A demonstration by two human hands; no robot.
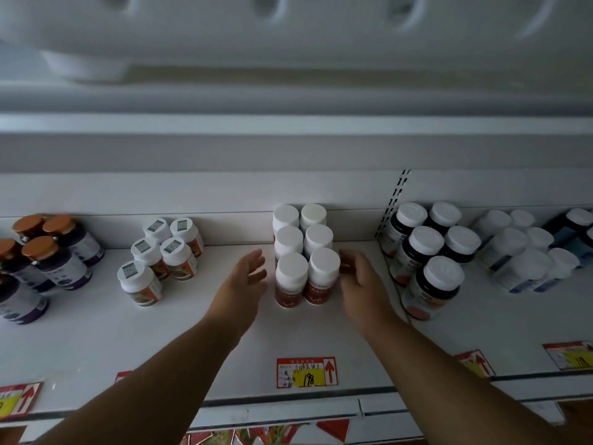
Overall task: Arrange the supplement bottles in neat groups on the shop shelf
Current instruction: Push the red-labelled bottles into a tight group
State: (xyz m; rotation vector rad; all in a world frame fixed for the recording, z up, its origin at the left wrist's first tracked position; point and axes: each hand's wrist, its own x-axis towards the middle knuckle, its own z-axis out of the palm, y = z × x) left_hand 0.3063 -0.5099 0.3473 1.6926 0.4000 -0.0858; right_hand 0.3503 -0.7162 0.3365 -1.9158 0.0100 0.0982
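Several white-capped bottles with red-brown labels (305, 252) stand in two tidy rows in the middle of the white shelf (179, 329). My left hand (245, 281) hovers just left of the front bottle, fingers straight and spread, a small gap between them and the bottle. Right of the group, my right hand (361, 284) has loosely curled fingers at the side of the front right bottle (322, 274); whether they touch it is unclear.
To the left stand small white bottles with orange labels (160, 255) and purple bottles with copper caps (48, 258). At the right are dark bottles with white caps (426, 255) and blurred white bottles (526, 252). Price tags (306, 372) line the shelf's front edge.
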